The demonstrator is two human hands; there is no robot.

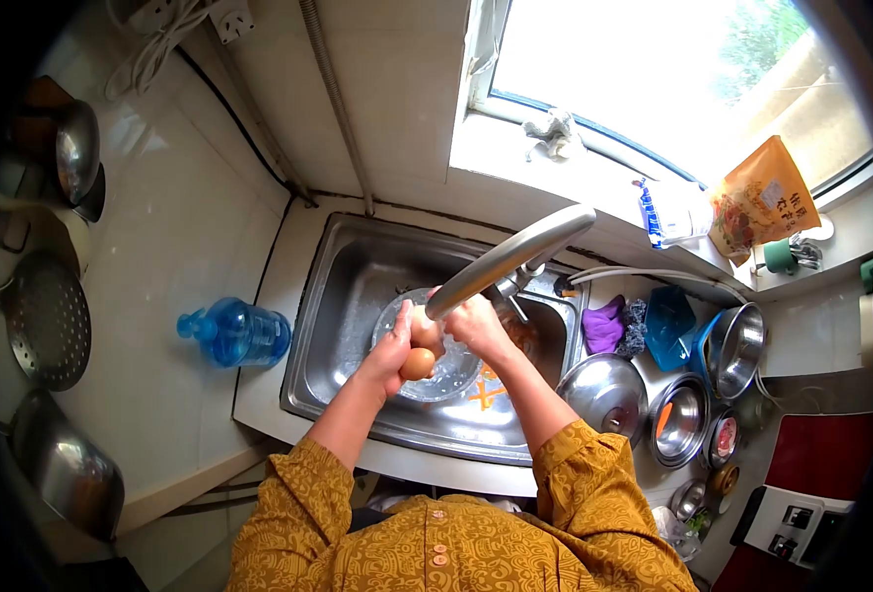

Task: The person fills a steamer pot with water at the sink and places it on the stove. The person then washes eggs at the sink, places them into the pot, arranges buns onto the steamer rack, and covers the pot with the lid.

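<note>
Over the steel sink (pixel 330 296), my left hand (pixel 389 353) is closed around brown eggs; one egg (pixel 418 364) sticks out at the lower side and another egg (pixel 424 328) shows higher up, near the spout. My right hand (pixel 474 324) is curled right beside them, under the faucet (pixel 515 252), which partly covers its fingers. What that hand grips, if anything, is hidden. Beneath both hands, a clear bowl (pixel 456 383) with water in it sits in the basin.
Orange peel-like strips (pixel 486 397) lie in the sink, right of the bowl. A blue bottle (pixel 244 333) stands left of the sink. To the right are a metal lid (pixel 604 395), steel bowls (pixel 681 419) and a purple cloth (pixel 604 324). An orange pouch (pixel 764 202) rests on the windowsill.
</note>
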